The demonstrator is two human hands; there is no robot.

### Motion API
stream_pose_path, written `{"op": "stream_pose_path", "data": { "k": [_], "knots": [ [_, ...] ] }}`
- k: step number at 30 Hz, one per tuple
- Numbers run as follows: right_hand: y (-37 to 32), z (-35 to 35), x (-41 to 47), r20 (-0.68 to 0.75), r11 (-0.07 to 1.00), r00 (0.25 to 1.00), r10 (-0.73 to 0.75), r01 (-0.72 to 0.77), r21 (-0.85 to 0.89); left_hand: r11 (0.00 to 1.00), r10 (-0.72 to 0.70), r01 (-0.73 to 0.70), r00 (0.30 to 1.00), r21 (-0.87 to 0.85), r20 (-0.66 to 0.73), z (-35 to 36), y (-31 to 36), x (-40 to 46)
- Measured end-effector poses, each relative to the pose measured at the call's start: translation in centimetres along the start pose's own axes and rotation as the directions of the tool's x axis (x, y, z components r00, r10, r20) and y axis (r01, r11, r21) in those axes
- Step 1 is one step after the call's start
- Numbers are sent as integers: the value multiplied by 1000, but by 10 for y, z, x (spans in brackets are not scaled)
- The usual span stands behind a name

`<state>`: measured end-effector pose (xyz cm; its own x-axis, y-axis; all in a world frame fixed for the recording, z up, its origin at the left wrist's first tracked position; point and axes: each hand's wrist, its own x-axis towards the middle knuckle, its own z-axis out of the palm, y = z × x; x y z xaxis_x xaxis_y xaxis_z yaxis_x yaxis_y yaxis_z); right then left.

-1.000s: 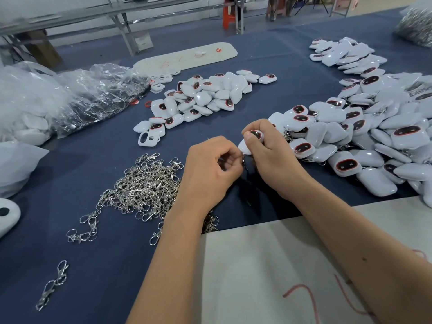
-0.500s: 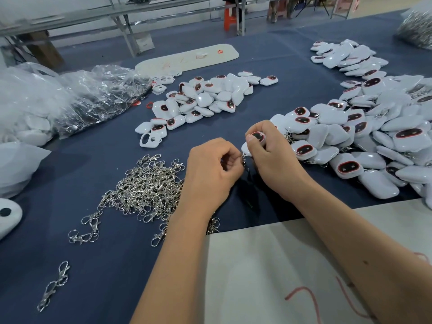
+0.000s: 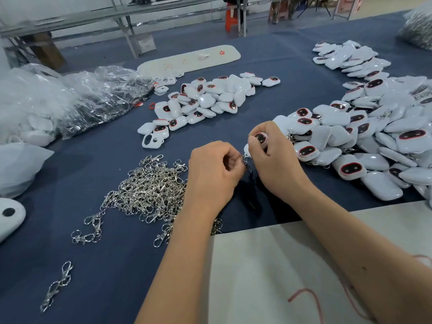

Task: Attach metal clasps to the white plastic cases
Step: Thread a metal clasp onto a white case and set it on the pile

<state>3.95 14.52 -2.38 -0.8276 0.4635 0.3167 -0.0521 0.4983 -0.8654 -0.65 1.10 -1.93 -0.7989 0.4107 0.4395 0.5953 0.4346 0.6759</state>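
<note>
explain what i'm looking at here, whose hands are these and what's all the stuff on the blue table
There is no machine here. One camera is worn on a person's head and looks down at their own two bare hands, so there is a single view.

The right hand grips one white plastic case with a dark, red-rimmed oval on its face. The left hand pinches a small metal clasp against the case's lower edge.

On the blue table lie a heap of loose clasps to the left, a small pile of cases further back, and a big pile of cases on the right. Some in the big pile show bits of metal at their edges. Clear plastic bags sit far left, and a white sheet lies under the forearms.
</note>
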Motion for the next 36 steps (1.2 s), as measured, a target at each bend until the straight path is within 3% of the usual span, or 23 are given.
{"op": "stream_pose_path", "data": {
  "k": [5,15,22,30,36],
  "knots": [
    [4,-1,4,5,987,994,105,-105,119,999,26,-27,999,-38,-26,3,5,0],
    [4,2,4,-5,991,997,78,-77,106,998,-9,14,997,56,-82,7,14,0],
    [6,1,10,115,892,949,294,-316,324,961,124,-93,987,259,-105,10,23,-1],
    [1,1,13,246,772,891,382,-454,445,960,185,-156,977,232,-108,7,22,0],
    [0,4,8,168,783,910,380,-413,465,989,77,-56,986,140,-147,10,17,0]
  ]
}}
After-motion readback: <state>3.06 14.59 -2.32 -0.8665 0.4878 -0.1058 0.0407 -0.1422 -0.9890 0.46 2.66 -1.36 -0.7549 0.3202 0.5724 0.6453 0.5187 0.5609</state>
